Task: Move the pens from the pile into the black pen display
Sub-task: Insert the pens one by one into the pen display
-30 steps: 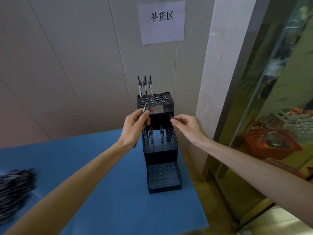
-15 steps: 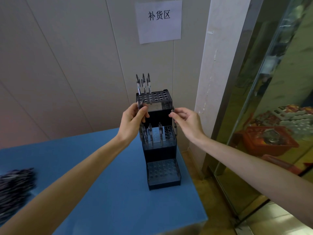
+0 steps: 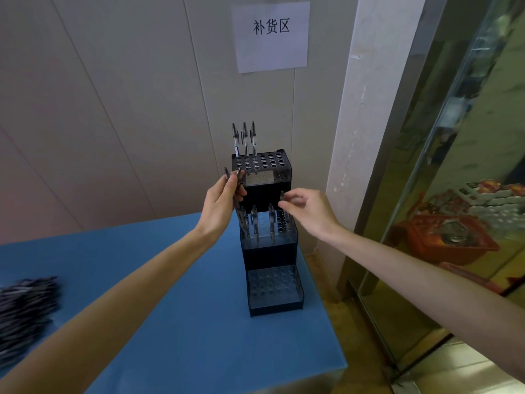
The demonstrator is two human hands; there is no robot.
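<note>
I see my left hand (image 3: 220,203) gripping spare pens (image 3: 238,183) beside the black pen display (image 3: 268,223) while my right hand (image 3: 308,213) pinches one pen (image 3: 282,196) above its middle tier.

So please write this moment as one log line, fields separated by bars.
left hand: holds spare pens | right hand: pinches pen over middle tier | display: top and middle tiers part filled, bottom empty | pile: remains
</note>
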